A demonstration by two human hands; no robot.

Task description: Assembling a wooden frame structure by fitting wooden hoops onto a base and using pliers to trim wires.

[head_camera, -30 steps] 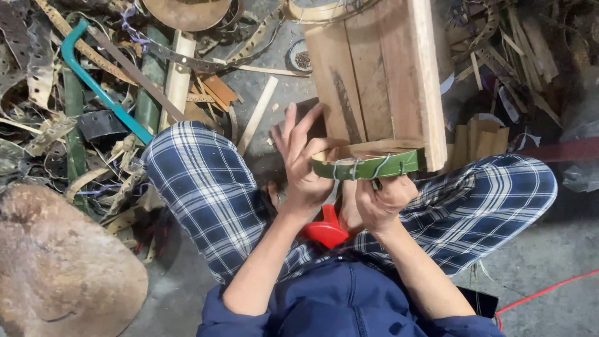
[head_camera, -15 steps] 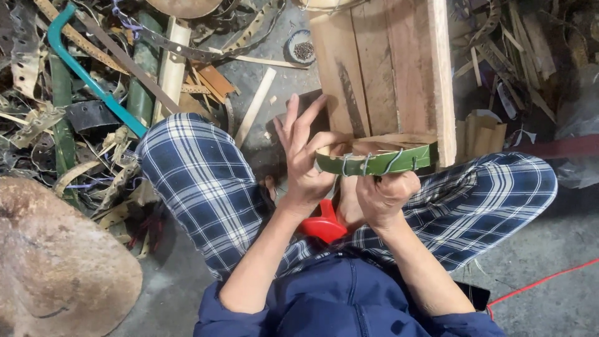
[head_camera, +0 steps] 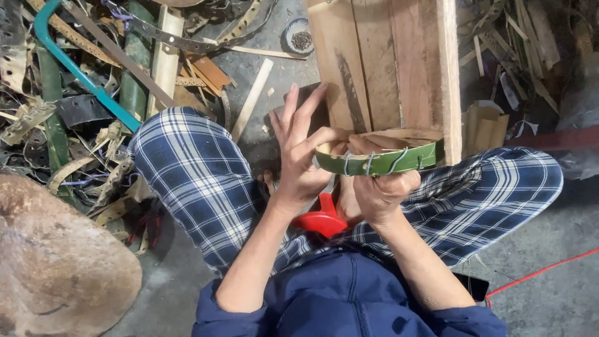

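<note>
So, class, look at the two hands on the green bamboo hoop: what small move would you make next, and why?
Probably pinch the left end of the green bamboo hoop shut with the left hand. Its thumb and forefinger are at that end, the other fingers spread free. The right hand cups the hoop from below, so it is steadied. Pale ties cross the band near the middle and right; the left end looks less bound.

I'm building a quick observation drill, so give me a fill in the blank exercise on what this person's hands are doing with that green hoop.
1. Both hands hold a bent hoop whose outer face is coloured ____.
2. The left hand grips the hoop's left end while its fingers are spread ____.
3. The right hand supports the hoop from ____.
4. Behind the hoop stands a panel of ____ boards.

Missing words: green; upward; below; wooden
</note>
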